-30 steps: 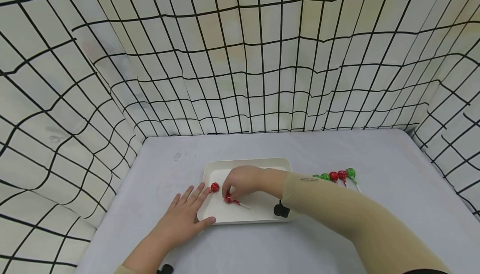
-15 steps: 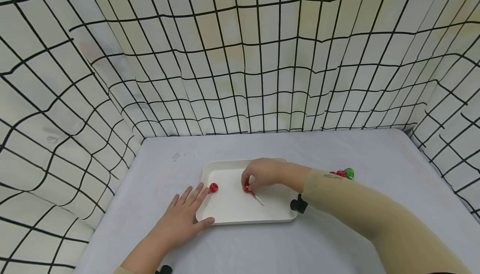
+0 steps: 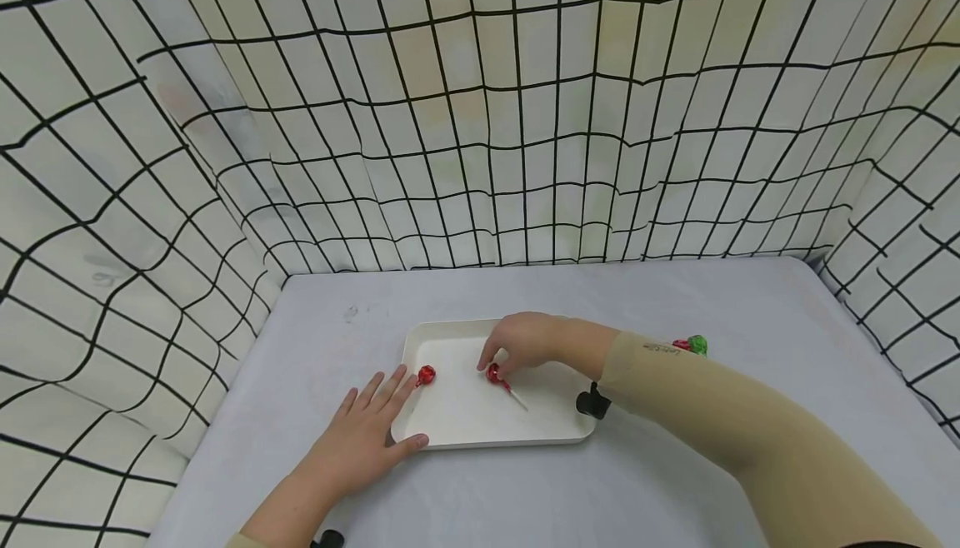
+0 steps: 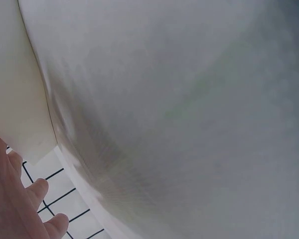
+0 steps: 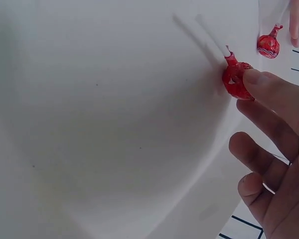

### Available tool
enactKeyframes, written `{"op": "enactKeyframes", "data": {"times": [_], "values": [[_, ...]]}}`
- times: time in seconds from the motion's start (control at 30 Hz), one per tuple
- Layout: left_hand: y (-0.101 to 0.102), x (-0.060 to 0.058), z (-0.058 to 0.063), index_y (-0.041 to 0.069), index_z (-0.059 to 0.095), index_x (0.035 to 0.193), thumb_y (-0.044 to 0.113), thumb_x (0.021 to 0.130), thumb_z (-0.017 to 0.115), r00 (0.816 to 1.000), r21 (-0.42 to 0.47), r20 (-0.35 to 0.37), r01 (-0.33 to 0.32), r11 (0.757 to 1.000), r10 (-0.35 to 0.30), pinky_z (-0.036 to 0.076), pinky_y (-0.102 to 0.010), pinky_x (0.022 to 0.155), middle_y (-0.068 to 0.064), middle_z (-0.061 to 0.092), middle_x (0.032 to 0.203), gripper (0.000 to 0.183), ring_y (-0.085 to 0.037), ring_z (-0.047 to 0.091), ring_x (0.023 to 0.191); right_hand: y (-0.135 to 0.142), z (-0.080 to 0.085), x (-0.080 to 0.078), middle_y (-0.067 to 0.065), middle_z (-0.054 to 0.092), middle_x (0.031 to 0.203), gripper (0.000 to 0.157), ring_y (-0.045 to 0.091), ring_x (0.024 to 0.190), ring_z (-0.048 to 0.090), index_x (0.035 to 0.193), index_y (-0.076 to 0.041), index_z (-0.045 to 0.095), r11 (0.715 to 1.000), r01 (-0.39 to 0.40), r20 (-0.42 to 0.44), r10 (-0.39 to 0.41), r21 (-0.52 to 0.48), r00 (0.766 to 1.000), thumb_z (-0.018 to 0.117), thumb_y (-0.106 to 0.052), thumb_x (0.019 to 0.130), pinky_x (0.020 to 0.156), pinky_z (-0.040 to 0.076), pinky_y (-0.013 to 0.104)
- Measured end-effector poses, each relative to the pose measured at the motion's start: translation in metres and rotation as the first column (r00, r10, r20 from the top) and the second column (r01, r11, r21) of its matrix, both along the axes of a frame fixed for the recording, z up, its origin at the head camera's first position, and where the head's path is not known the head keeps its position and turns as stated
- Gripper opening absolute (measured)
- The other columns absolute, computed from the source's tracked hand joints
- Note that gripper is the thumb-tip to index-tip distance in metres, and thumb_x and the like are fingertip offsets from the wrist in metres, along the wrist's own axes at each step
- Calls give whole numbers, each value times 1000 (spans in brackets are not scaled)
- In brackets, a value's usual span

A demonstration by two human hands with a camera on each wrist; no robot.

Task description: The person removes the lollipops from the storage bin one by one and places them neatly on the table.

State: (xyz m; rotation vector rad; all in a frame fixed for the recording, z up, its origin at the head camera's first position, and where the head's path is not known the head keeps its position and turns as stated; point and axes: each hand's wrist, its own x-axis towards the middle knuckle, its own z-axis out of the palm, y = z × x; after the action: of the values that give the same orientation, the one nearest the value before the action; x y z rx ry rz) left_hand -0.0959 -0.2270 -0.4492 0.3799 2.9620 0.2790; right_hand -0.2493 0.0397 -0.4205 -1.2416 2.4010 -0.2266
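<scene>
Two red-wrapped lollipops are on the white tray (image 3: 457, 431). One red lollipop (image 3: 426, 375) lies at the left, its stick end by the fingertips of my left hand (image 3: 365, 431), which rests spread across the tray's left edge. The other red lollipop (image 5: 234, 84) lies mid-tray, its white stick pointing toward the front right. Over it is my right hand (image 3: 521, 340), fingers loosely bent and parted. In the right wrist view the thumb (image 5: 269, 89) overlaps the candy, while the index finger is just below it.
A green lollipop (image 3: 698, 345) and a red one (image 3: 681, 344) show past the right sleeve (image 3: 705, 398), which hides others. A black wire grid (image 3: 558, 148) over white sheeting surrounds the white-covered table (image 3: 337, 302) at the back and sides.
My right hand has carried the red lollipop rightward along the tray from near the left one, and its fingers have since parted around it. The left hand stays where it was.
</scene>
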Motion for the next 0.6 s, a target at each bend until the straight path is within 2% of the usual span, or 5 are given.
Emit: {"op": "enactKeyframes", "data": {"times": [0.33,0.6], "values": [[0,2,1,22,28,158,72,87,54,1000,17,-10,7,1000,-7,14,-62,117,0,17,165,90,-35,17,150,-6,-2,1,-19,66,101,27,8,92,54,114,-31,76,999,39,67,-42,38,997,73,-18,91,91,46,26],[-1,2,1,23,28,158,69,88,56,1000,15,-5,3,1000,-3,14,-62,118,0,17,165,89,-34,17,150,-6,0,4,-19,66,98,23,7,91,54,112,-30,77,998,54,76,-57,32,995,74,-21,91,90,47,25]]}}
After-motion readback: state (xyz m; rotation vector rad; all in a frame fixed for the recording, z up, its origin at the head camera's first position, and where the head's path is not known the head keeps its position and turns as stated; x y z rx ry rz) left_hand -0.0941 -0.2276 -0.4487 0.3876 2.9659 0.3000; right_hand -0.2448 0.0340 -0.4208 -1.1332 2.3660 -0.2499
